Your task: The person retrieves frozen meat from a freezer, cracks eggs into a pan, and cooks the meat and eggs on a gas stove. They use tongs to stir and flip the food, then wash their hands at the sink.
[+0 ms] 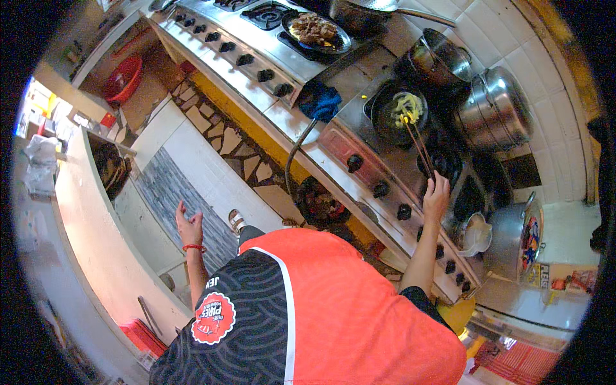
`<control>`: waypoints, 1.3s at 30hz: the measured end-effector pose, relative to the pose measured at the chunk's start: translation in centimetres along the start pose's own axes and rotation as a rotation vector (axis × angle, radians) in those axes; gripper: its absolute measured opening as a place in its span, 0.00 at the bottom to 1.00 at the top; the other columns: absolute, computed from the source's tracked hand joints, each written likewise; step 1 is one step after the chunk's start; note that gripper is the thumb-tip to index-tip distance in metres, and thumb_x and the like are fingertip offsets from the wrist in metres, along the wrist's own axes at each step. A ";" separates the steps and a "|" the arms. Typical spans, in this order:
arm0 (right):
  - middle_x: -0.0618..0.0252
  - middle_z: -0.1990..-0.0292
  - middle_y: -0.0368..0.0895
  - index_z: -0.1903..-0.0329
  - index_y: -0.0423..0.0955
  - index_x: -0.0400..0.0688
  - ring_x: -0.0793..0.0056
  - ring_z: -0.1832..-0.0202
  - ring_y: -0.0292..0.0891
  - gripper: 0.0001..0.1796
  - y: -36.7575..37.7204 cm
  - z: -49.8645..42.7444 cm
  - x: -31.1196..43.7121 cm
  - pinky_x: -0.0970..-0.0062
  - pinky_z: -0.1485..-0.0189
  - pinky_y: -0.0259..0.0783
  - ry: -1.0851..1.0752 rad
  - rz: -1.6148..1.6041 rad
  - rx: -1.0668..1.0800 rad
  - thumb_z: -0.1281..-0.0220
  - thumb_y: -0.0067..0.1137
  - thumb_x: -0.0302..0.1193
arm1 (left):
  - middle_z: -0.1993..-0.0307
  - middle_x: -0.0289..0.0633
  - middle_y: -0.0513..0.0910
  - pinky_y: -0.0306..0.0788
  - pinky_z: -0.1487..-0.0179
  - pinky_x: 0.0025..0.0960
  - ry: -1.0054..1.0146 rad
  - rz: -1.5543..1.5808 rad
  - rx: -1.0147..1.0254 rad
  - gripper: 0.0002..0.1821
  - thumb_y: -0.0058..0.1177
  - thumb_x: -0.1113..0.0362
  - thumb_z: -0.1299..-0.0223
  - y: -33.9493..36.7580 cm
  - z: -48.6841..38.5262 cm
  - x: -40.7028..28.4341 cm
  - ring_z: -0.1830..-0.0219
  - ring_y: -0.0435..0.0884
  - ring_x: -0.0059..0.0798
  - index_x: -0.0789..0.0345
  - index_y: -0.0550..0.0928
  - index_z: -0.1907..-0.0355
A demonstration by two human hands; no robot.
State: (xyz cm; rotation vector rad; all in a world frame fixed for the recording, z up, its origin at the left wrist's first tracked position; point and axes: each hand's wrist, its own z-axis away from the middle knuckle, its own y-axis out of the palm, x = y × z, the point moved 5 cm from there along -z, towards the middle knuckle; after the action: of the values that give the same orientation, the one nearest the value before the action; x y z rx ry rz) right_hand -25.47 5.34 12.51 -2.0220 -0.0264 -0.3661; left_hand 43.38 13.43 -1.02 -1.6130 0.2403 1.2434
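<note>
My right hand (435,197) grips a pair of slender tongs or chopsticks (419,143) above the gas stove. Their far ends reach into a dark round pan (385,122), touching pale yellow-green food (408,107); bright yellow bits show at the tips. Which kind of utensil it is, I cannot tell. My left hand (189,225), with a red band at the wrist, hangs over the floor with its fingers apart and nothing in it. A sizzling plate (342,42) of browned chopped meat (314,30) rests on the farther stove at the top.
Behind the pan stand a deep pot (445,57) and a stacked metal steamer (498,110). A large lidded pot (505,243) and a white plastic tub (476,236) are at the right. A blue cloth (320,102) lies at the stove corner. A low wall (91,216) runs along the left.
</note>
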 end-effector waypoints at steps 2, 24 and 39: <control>0.52 0.53 0.73 0.47 0.72 0.42 0.53 0.51 0.70 0.16 0.3 0.0 -0.4 0.63 0.48 0.68 -0.017 0.006 -0.028 0.36 0.50 0.33 | 0.42 0.49 0.67 0.78 0.55 0.29 -0.024 -0.010 -0.004 0.35 0.61 0.72 0.51 0.1 0.8 -0.2 0.42 0.70 0.37 0.68 0.64 0.38; 0.50 0.41 0.63 0.38 0.57 0.36 0.53 0.41 0.61 0.35 3.2 3.0 33.8 0.58 0.40 0.58 -0.890 -0.531 -0.478 0.42 0.61 0.39 | 0.74 0.41 0.84 0.74 0.64 0.33 -0.347 0.004 -0.317 0.14 0.59 0.54 0.50 -12.2 12.3 3.6 0.73 0.82 0.32 0.63 0.84 0.72; 0.49 0.42 0.66 0.39 0.58 0.38 0.52 0.40 0.62 0.32 6.6 10.0 55.4 0.60 0.37 0.58 -0.956 -0.698 0.175 0.45 0.60 0.27 | 0.73 0.41 0.79 0.70 0.67 0.31 -0.626 -0.450 -0.672 0.19 0.53 0.53 0.43 -39.9 4.4 32.4 0.74 0.76 0.29 0.66 0.78 0.57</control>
State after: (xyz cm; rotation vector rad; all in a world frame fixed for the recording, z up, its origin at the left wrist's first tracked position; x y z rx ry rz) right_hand 30.94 3.35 17.45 -1.7831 -1.3175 0.2083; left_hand 81.92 47.66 -2.96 -1.5831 -0.9698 1.4678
